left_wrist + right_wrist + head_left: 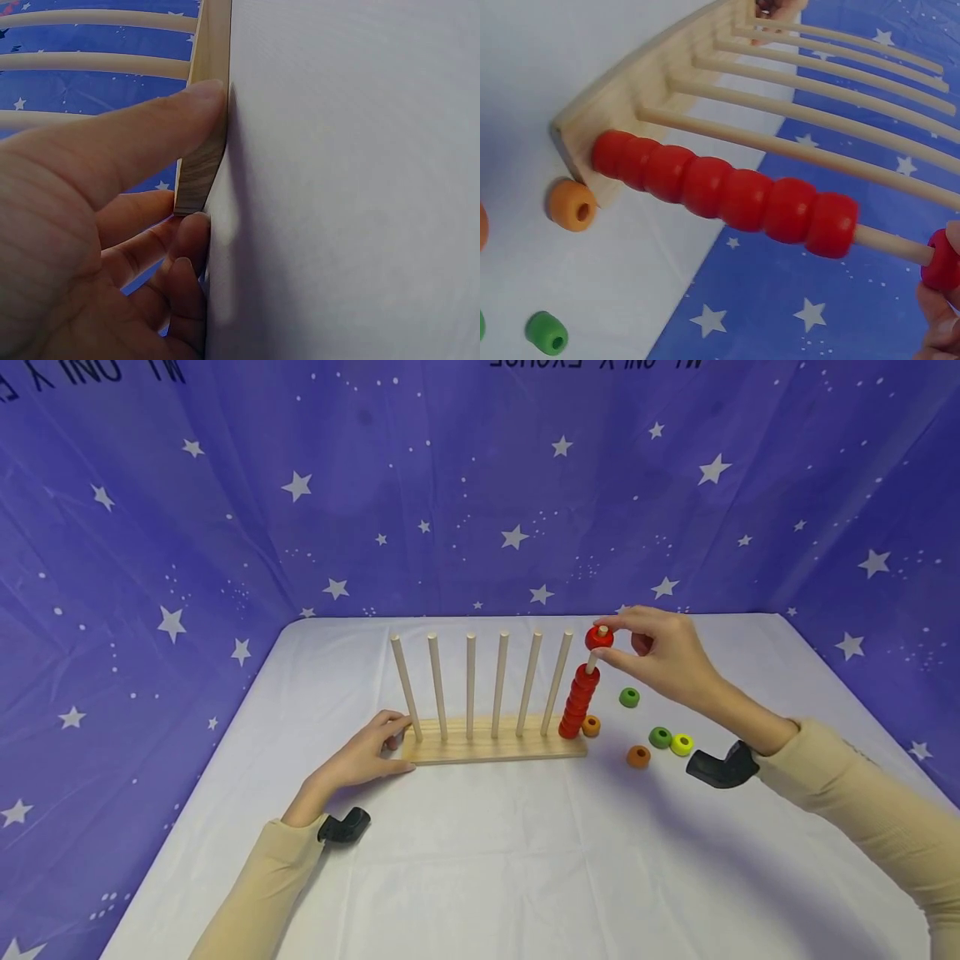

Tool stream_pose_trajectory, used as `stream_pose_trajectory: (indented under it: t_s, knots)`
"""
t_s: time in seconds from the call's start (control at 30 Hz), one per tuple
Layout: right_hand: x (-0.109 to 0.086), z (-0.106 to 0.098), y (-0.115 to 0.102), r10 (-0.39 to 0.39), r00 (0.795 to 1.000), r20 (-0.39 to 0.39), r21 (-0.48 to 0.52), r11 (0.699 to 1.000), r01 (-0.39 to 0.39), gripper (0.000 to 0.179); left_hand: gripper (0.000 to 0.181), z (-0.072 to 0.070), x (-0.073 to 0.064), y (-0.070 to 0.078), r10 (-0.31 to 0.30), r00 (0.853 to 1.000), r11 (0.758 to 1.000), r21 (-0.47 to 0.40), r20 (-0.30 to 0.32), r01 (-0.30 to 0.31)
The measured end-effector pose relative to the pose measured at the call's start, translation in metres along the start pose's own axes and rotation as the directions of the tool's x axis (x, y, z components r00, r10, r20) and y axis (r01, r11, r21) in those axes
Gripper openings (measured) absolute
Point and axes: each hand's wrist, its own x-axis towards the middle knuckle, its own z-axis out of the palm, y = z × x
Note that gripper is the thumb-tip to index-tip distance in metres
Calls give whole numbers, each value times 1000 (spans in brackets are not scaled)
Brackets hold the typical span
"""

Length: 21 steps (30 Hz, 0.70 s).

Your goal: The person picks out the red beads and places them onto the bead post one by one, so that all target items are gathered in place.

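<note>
A wooden peg board (495,749) with a row of upright pegs stands on the white table. Several red beads (577,703) are stacked on its rightmost peg. Around the tip of that same peg sits another red bead (599,638), pinched between thumb and fingers of my right hand (663,653); a bare stretch of peg separates it from the stack, plain in the right wrist view. At the board's left end, my left hand (365,750) grips the wood, thumb on the front edge and fingers behind, as the left wrist view confirms.
Right of the board lie loose beads: an orange bead (591,726) against its end, another orange bead (638,757) nearer me, a green bead (629,697) farther back, and a second green bead (660,737) beside a yellow bead (682,744). A purple starred cloth (450,493) hangs behind.
</note>
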Motion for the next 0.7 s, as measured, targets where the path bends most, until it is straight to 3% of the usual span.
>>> stream_pose_trajectory:
  t_s: [0.7]
  knots:
    - [-8,15,10,8,998,57,35,999,-10,16,75,0,0,0,-4,1000,1000,-24,-6,4]
